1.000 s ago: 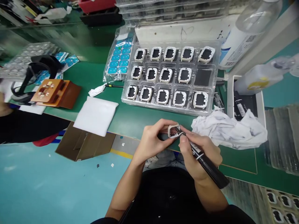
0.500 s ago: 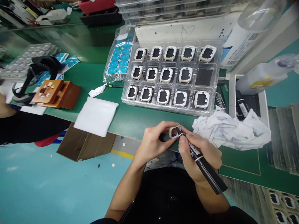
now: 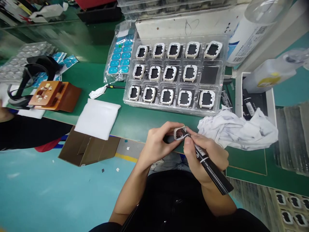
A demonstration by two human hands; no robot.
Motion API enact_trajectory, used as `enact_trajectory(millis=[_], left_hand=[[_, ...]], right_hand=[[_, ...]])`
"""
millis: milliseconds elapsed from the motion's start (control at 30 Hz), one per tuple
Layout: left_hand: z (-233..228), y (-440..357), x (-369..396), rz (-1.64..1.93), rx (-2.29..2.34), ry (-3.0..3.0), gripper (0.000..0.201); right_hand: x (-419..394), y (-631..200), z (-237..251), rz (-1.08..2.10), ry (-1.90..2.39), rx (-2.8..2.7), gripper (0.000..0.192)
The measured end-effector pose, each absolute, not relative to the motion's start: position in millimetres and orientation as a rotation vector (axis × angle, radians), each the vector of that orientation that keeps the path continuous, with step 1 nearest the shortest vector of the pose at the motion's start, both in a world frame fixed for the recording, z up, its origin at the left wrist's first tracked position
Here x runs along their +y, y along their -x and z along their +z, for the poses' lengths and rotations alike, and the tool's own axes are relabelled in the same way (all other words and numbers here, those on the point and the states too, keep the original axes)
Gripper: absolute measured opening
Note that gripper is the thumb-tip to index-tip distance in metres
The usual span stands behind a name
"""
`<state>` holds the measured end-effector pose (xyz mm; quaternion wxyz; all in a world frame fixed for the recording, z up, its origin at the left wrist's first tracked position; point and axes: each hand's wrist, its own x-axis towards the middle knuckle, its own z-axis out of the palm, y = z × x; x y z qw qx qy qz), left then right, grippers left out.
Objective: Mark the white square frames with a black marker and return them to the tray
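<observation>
Left hand [image 3: 156, 145] pinches a small white frame [image 3: 180, 133] by its outer edges, fingers closed on it, just this side of the clear tray [image 3: 175, 109]. Right hand [image 3: 205, 158] grips a black marker [image 3: 207, 164] like a pen, tip touching the frame's inner edge.

Frame looks like thin moulded plastic: light, stiff, probably easy to flex or crack if squeezed. Best held by the outer rim at opposite sides, as I have it, leaving the opening clear for the tip. Smooth finish, so likely a bit slippery.

Frame sits between both hands, above the surface [image 3: 135, 124] edge. Tray beyond it holds rows of like frames, one pocket empty. Crumpled cloth [image 3: 238, 132] just right of my right hand, near the tray's corner.
</observation>
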<state>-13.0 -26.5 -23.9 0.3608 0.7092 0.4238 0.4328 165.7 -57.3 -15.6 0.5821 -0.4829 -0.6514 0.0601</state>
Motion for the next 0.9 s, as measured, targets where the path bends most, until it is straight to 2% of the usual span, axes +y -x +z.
enact_trajectory(millis=[333, 600, 900], left_hand=[[-17.2, 9.6, -25.7, 1.139, 1.03, -1.665, 0.042], [-21.4, 11.0, -27.2, 1.123, 1.113, -1.789, 0.035], [-22.4, 12.8, -28.7, 1.137, 1.105, -1.835, 0.036]], right_hand=[[-56.1, -163.0, -14.5, 0.213, 1.101, -1.453, 0.02], [-55.9, -162.5, -14.2, 0.19, 1.107, -1.455, 0.018], [-55.5, -164.3, -14.7, 0.167, 1.11, -1.481, 0.019]])
